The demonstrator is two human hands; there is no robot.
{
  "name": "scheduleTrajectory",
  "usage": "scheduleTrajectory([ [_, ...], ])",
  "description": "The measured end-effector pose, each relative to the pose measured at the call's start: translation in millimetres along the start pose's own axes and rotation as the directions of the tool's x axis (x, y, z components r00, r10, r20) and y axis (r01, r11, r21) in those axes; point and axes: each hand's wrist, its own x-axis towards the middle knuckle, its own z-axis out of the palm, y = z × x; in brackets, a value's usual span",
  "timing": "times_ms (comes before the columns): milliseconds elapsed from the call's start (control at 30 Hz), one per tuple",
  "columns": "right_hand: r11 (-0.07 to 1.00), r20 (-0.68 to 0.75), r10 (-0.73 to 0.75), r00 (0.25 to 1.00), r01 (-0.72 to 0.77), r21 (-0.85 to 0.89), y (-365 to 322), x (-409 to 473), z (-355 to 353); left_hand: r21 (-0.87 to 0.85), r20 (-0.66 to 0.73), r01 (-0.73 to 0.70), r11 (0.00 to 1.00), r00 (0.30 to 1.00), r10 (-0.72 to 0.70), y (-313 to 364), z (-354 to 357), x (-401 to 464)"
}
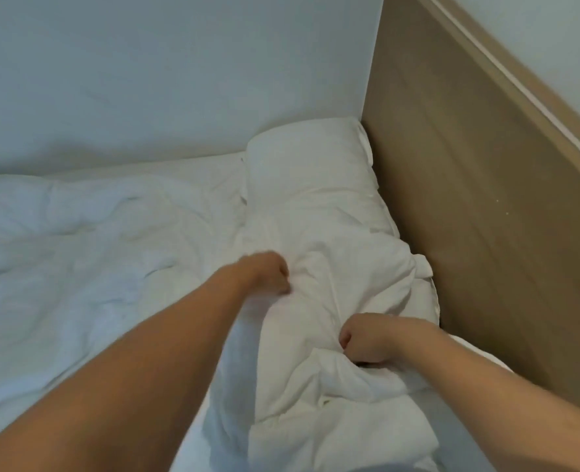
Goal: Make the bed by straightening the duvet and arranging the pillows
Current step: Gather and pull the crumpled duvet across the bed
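My right hand (366, 338) and left hand (268, 272) are both fisted on the bunched duvet (332, 335), the pillow (309, 172) beyond them, so I judge I'm straightening it: next, pull it flat, leftward.

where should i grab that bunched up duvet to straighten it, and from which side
Grip the duvet along its bunched top edge, as the left hand and right hand do, fists apart. Come from the near side: the wall and the wooden headboard close off the others, and the pillow lies beyond.
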Motion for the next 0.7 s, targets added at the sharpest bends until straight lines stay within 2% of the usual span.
scheduleTrajectory([
  [33,0.995,-0.037,0.008,0.999,-0.004,0.103,1,-8,-12,0.010,0.054,-0.037,0.999,0.998,0.037,4,23,-7],
  [67,0.968,-0.170,0.027,0.985,0.017,0.250,2,-17,-25,0.038,0.085,-0.091,0.995,0.993,0.087,8,46,-16],
  [100,0.914,-0.377,0.089,0.922,0.074,0.398,8,-20,-39,0.069,0.112,-0.133,0.989,0.986,0.125,12,66,-31],
  [133,0.873,-0.576,0.169,0.800,0.150,0.464,15,-21,-52,0.085,0.131,-0.167,0.982,0.979,0.155,15,82,-47],
  [167,0.871,-0.695,0.223,0.684,0.181,0.457,19,-22,-63,0.121,0.160,-0.198,0.973,0.971,0.178,17,94,-64],
  [200,0.892,-0.722,0.245,0.647,0.143,0.430,22,-22,-70,0.159,0.216,-0.226,0.961,0.958,0.190,18,102,-79],
  [267,0.943,-0.644,0.279,0.712,-0.075,0.325,25,-12,-66,0.161,0.349,-0.234,0.959,0.922,0.166,13,108,-102],
  [333,0.926,-0.535,0.361,0.764,-0.224,0.305,23,1,-53,0.083,0.445,-0.175,0.981,0.888,0.120,7,99,-115],
  [367,0.915,-0.501,0.376,0.780,-0.226,0.335,21,5,-48,0.061,0.449,-0.146,0.987,0.887,0.103,5,88,-115],
  [400,0.910,-0.492,0.351,0.797,-0.168,0.378,17,6,-44,0.063,0.411,-0.133,0.989,0.907,0.096,3,76,-111],
  [433,0.914,-0.495,0.302,0.815,-0.100,0.392,9,4,-39,0.066,0.323,-0.113,0.991,0.943,0.087,1,60,-108],
  [467,0.931,-0.498,0.218,0.839,-0.026,0.364,-3,1,-30,0.042,0.162,-0.071,0.997,0.985,0.063,-3,43,-105],
  [500,0.956,-0.480,0.112,0.870,0.037,0.290,-19,-3,-15,-0.023,-0.055,-0.017,1.000,0.998,0.016,-12,25,-103],
  [533,0.982,-0.432,-0.004,0.902,0.085,0.167,-36,-11,6,-0.113,-0.281,0.021,0.993,0.958,-0.052,-23,8,-98],
  [567,0.990,-0.356,-0.123,0.926,0.141,0.025,-54,-20,29,-0.205,-0.461,0.027,0.978,0.879,-0.121,-34,-8,-93],
  [600,0.971,-0.261,-0.237,0.936,0.216,-0.106,-70,-29,53,-0.265,-0.559,-0.003,0.964,0.815,-0.152,-47,-17,-87],
  [633,0.937,-0.155,-0.312,0.937,0.278,-0.210,-82,-39,74,-0.292,-0.586,-0.054,0.955,0.799,-0.134,-55,-20,-82],
  [700,0.894,0.056,-0.326,0.944,0.327,-0.305,-98,-56,101,-0.266,-0.489,-0.131,0.955,0.872,-0.017,-59,-4,-77],
])
